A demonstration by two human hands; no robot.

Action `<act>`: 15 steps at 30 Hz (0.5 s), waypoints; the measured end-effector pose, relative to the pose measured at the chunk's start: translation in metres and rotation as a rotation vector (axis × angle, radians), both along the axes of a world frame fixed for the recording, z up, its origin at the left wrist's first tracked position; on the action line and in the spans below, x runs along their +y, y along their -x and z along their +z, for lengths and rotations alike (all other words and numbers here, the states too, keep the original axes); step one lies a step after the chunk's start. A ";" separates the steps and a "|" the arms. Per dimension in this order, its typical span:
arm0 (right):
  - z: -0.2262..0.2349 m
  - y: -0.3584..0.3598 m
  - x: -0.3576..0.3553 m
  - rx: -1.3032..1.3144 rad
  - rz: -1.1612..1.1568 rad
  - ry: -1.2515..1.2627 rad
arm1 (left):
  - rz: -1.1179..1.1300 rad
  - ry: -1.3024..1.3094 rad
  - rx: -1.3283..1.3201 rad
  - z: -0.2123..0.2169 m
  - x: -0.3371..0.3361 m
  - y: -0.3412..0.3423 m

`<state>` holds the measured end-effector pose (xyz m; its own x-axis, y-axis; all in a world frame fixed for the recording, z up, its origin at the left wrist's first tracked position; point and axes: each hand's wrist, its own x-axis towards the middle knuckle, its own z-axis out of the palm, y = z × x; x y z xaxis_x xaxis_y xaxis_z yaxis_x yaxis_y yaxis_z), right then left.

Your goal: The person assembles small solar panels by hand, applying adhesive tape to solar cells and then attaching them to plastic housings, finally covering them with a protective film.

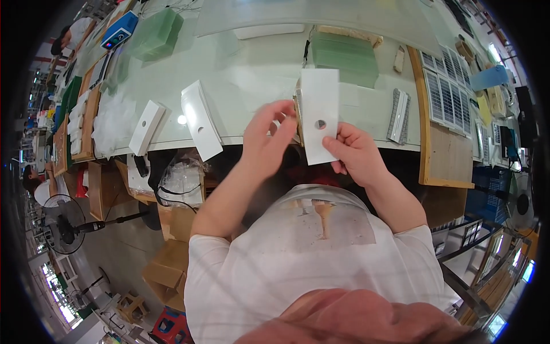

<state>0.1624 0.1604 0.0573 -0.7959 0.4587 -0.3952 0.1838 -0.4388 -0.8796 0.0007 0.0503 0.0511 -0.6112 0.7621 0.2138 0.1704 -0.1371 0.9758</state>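
My right hand (pixel 356 148) grips the lower right edge of a white rectangular panel (pixel 319 97) with a round hole, thumb on its face. The panel is held up over the front edge of the table. My left hand (pixel 268 133) is beside its left edge, fingers apart and bent. Its fingertips come close to a thin tan-edged piece (pixel 298 106) behind the panel; whether they touch it I cannot tell. To the left, a few white panels with holes (pixel 201 119) lie fanned at the table edge, and a thicker white piece with a hole (pixel 147 127) lies beyond them.
Green translucent blocks stand at the back, one on the left (pixel 157 35) and one near the middle (pixel 346 57). On the right are a silver-and-grey strip bundle (pixel 399 116) and a wooden-edged board (pixel 425 123). A blue control box (pixel 119 30) stands far left; a fan (pixel 63 223) is below left.
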 end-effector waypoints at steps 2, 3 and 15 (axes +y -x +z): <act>0.003 0.000 -0.001 -0.025 0.074 -0.006 | -0.183 0.274 -0.213 -0.002 0.006 0.011; 0.007 0.002 -0.004 -0.057 0.056 -0.032 | -0.184 0.274 -0.213 0.000 0.009 0.012; -0.025 -0.010 -0.008 -0.095 -0.183 -0.216 | -0.063 0.465 0.146 -0.021 0.023 0.020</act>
<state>0.1725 0.1527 0.0322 -0.6564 0.6727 -0.3415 0.2052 -0.2764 -0.9389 -0.0196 0.0731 0.0303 -0.5497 0.8317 -0.0780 0.3156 0.2933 0.9024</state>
